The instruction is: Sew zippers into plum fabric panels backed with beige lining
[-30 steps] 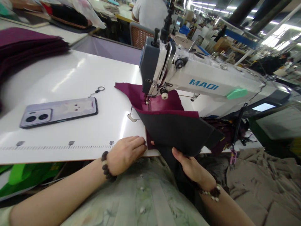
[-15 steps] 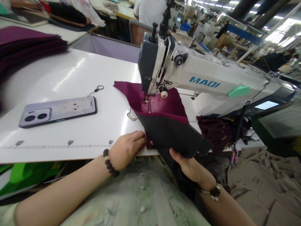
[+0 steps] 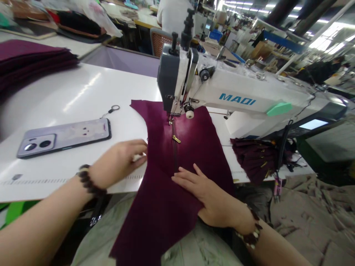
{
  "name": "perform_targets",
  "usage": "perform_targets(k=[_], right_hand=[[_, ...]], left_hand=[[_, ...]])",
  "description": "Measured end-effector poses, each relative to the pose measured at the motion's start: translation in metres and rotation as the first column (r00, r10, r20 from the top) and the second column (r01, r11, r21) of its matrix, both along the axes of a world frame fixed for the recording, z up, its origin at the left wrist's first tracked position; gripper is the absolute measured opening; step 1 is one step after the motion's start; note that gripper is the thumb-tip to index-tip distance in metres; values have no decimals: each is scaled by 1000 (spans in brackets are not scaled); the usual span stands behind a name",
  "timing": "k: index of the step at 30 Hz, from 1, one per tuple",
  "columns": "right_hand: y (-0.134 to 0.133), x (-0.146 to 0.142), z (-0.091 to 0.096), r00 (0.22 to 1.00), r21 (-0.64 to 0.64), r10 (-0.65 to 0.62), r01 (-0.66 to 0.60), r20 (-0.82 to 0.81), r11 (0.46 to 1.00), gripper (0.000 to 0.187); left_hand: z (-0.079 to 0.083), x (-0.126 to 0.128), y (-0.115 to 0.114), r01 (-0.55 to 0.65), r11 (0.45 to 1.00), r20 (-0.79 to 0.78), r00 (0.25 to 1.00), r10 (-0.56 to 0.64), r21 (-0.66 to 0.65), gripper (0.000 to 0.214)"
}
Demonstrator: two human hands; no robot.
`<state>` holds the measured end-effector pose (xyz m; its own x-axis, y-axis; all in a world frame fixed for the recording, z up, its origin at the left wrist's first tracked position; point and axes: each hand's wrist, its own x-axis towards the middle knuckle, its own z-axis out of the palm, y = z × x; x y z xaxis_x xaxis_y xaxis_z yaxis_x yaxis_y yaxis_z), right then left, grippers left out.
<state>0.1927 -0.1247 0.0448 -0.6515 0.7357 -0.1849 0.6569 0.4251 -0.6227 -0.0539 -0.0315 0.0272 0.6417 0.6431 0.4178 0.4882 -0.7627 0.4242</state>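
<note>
Right hand [image 3: 213, 199]: fingers spread flat on the maroon panel [image 3: 158, 207].
Left hand [image 3: 118, 160]: fingers loosely curled at its left edge; whether pinching, I can't tell.
Zipper [image 3: 175, 159]: lengthwise from the nearer right fingertips away to the presser foot [image 3: 170, 122].
Overhang: maroon panel past the tabletop's [image 3: 122, 83] front; room leftward, toward the phone [image 3: 66, 136].

My left hand [image 3: 119, 162] blurred at center-left, maroon fabric [image 3: 158, 207] cut off by bottom edge, fabric stack [image 3: 36, 59] by left edge, background person [image 3: 177, 16] by top, right-side screen [image 3: 313, 125] unreadable.
</note>
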Motion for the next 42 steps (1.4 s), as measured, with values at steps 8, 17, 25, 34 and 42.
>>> perform_targets(k=[8,17,25,34,42], right_hand=[[-2,0,-4,997,54,52,-55,59,997,75],[39,-2,0,979,199,-196,203,-52,959,44],[81,-20,-38,951,468,-277,186,135,864,41],[80,-24,-43,938,500,-323,222,125,837,39],[83,-26,-43,941,471,-317,227,120,852,40]], left_hand=[[46,20,32,247,962,-370,888,-274,-120,36],[-28,38,-18,22,998,-343,940,-2,55,54],[-28,48,-23,-34,995,-322,945,64,97,54],[-26,50,-15,8,995,-356,934,30,104,37],[-40,42,-7,93,972,-376,927,-5,215,38]])
